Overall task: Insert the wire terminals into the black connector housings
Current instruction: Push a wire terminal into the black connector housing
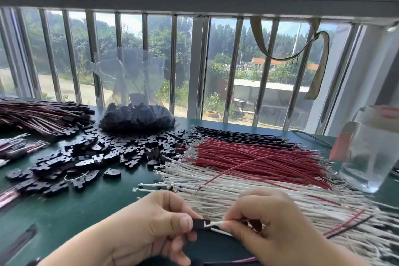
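On the green table (86, 207) by the barred window, loose housings (90, 157) are lying at ten o'clock within reach, while the left hand (151, 224) is pinching one black housing (201, 223) steady at six o'clock as the right hand (269, 222), fingertips clamped, is feeding in a white wire (216, 223).

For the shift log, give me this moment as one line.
step: white wire into black housing | left hand: pinches housing | right hand: pinches wire | stock: loose housings, wire rows
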A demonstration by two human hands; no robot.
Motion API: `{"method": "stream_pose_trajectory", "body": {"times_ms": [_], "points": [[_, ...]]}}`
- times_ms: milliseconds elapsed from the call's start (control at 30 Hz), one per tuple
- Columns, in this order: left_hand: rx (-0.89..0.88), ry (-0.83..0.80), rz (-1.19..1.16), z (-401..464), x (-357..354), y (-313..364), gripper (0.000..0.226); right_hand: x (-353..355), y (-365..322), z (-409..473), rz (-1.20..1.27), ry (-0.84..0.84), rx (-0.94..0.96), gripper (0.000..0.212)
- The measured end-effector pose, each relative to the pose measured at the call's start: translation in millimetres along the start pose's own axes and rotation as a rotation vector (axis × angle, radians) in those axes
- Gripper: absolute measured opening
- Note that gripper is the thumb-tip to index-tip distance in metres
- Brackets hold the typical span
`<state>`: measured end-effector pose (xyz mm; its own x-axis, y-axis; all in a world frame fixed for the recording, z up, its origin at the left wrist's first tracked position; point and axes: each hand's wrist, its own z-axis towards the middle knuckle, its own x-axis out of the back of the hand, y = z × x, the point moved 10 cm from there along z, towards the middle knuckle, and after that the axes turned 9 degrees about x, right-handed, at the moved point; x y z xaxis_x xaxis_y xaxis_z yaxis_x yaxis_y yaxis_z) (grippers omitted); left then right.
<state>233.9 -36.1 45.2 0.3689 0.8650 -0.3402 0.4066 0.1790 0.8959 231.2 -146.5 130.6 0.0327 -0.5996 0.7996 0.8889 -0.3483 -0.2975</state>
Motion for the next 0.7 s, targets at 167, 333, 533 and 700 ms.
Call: {"method": "stream_pose_trajectory", "body": {"times_ms": [167,333,533,700], "points": [[0.003,-0.053,-0.002,0.8,-9.1,-1.0,0.050,-4.4,2.1,-1.6,0.137,0.018,-0.065,0.028],[0.000,0.028,0.078,0.9,-2.9,-1.1,0.050,-8.7,2.4,-1.9,0.099,-0.011,-0.063,0.027],[-0.132,0.140,0.058,0.5,7.4,13.1,0.049,-4.8,7.3,1.0,0.027,0.041,-0.067,0.023],[-0.103,0.171,-0.007,1.7,11.1,10.2,0.037,-3.4,7.0,0.2,-0.132,0.088,-0.045,0.025]]}}
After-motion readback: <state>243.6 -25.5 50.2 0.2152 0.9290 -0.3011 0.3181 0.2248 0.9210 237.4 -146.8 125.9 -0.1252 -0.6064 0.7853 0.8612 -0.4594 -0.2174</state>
